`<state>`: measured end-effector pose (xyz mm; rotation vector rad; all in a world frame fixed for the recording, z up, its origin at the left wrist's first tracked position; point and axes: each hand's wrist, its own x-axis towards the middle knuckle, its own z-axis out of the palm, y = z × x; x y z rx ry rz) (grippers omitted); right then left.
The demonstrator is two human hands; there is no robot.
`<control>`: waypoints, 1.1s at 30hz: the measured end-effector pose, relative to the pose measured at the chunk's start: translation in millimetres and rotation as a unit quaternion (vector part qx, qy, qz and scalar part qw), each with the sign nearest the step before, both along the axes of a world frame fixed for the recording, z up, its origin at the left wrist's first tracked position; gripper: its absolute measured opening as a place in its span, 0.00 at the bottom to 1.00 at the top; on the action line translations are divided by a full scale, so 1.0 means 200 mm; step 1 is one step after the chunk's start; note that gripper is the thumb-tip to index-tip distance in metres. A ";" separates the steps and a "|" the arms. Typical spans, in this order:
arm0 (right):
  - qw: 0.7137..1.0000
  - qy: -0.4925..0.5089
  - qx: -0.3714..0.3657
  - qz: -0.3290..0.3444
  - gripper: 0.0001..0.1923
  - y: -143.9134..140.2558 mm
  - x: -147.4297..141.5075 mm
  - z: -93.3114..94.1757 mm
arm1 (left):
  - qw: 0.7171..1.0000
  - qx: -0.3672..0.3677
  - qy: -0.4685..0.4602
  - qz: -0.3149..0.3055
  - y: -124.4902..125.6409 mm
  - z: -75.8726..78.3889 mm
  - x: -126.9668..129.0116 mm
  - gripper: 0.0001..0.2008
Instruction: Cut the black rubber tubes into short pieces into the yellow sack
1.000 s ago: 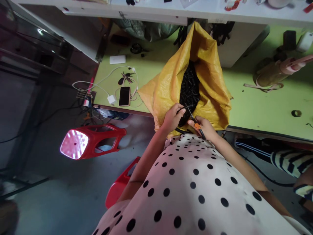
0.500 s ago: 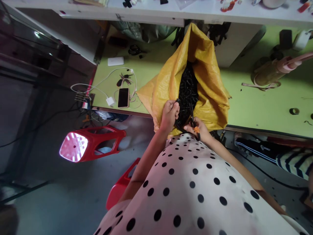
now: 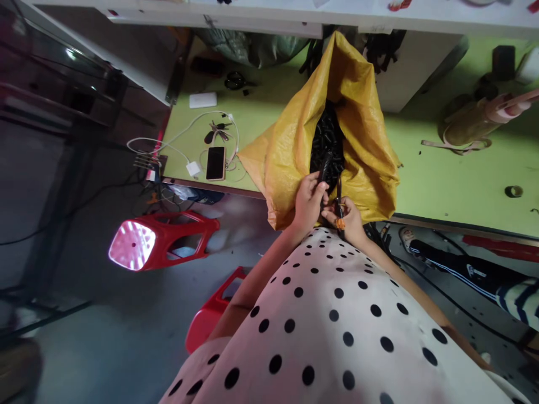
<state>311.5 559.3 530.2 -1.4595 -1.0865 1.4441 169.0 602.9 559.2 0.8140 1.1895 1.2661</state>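
Observation:
A large yellow woven sack (image 3: 282,151) stands open in front of me on the green bench. Many short black tube pieces (image 3: 326,134) fill its mouth. My left hand (image 3: 309,202) is closed around a ribbed black tube (image 3: 325,165), whose upper end sticks up over the pieces. Close beside it, my right hand (image 3: 349,220) is closed on dark scissors (image 3: 338,193) with an orange bit at the handle, blades pointing away from me. The right fingertips are near the tube's lower part; whether they touch it is hidden.
On the bench (image 3: 458,179) to the left lie a phone (image 3: 215,163), keys (image 3: 218,133), a white cable and other scissors (image 3: 236,81). A bottle (image 3: 467,123) lies right. Red stools (image 3: 164,244) stand on the floor at left. Another person's leg (image 3: 455,266) shows at right.
My left hand has moved right, closer to the right hand, and the ribbed tube now shows upright in it. The scissors in my right hand have shifted slightly. The whole view has shifted a little.

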 end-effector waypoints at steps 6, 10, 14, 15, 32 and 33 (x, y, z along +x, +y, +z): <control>0.992 -0.049 -0.068 0.091 0.33 0.02 0.11 0.09 | 0.983 0.012 0.182 -0.032 -0.04 -0.02 -0.13 0.11; 0.985 -0.069 -0.095 0.128 0.35 0.02 0.11 0.12 | 0.966 0.034 0.251 -0.045 -0.04 0.02 -0.16 0.09; 0.980 -0.104 -0.094 0.138 0.36 0.04 0.07 0.17 | 0.953 0.060 0.290 -0.068 -0.06 0.03 -0.15 0.09; 0.980 -0.107 -0.098 0.138 0.37 0.05 0.07 0.19 | 0.950 0.065 0.298 -0.073 -0.06 0.03 -0.15 0.09; 0.976 -0.089 -0.110 0.165 0.38 0.10 0.09 0.23 | 0.934 0.078 0.327 -0.118 -0.04 0.01 -0.21 0.11; 0.976 -0.091 -0.109 0.166 0.38 0.11 0.10 0.22 | 0.933 0.080 0.327 -0.130 -0.04 0.00 -0.21 0.12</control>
